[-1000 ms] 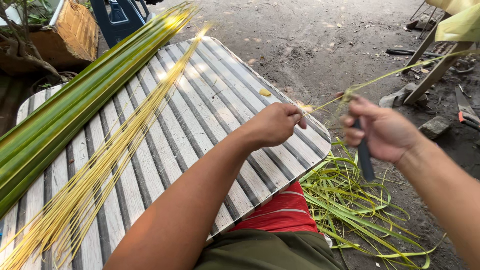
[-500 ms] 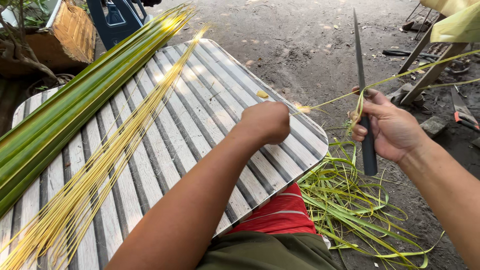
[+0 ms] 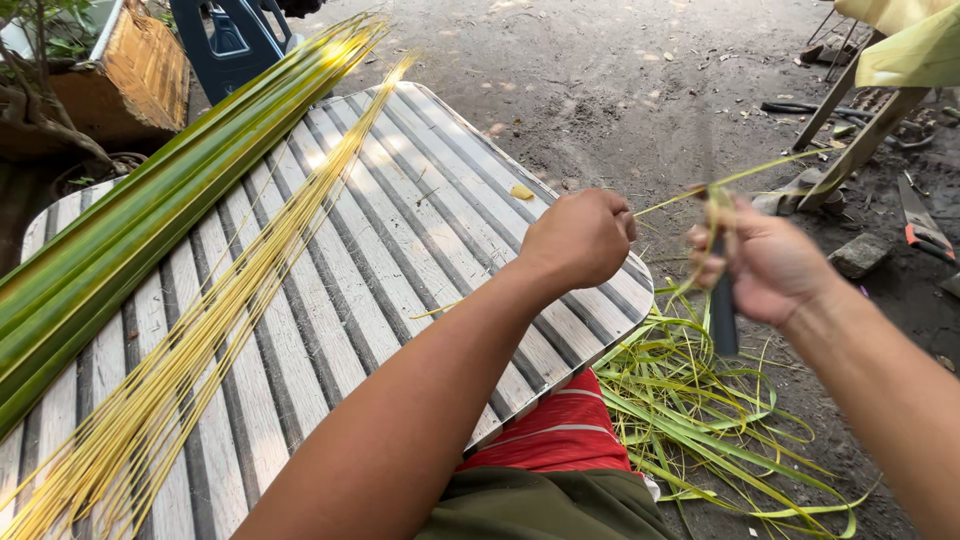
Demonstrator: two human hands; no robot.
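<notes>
Two hands work one palm leaflet over the near corner of a slatted table (image 3: 420, 260). Left hand (image 3: 583, 238) is clenched around the near end of the leaflet midrib (image 3: 745, 175), a thin yellow-green strand that runs up and to the right, away from the table. Right hand (image 3: 765, 265) is closed on the dark handle of a knife (image 3: 722, 310); its blade is blurred, so contact with the strand cannot be judged.

Progress, as far as it shows: a long bundle of stripped yellow midribs (image 3: 215, 330) lies lengthwise on the slats, which suggests much of the stripping is done. Beside it, a stack of whole green leaflets (image 3: 130, 235) lies along the table's left edge, apparently still to be stripped. Green leaf trimmings (image 3: 700, 420) lie heaped on the ground below the right hand.

Surroundings: a red cloth (image 3: 555, 435) at the person's lap, a dark blue plastic chair (image 3: 235, 40) beyond the table, a wooden planter (image 3: 140, 70) at upper left, and wooden legs with tools on the dirt at right. Nothing stands between the hands.
</notes>
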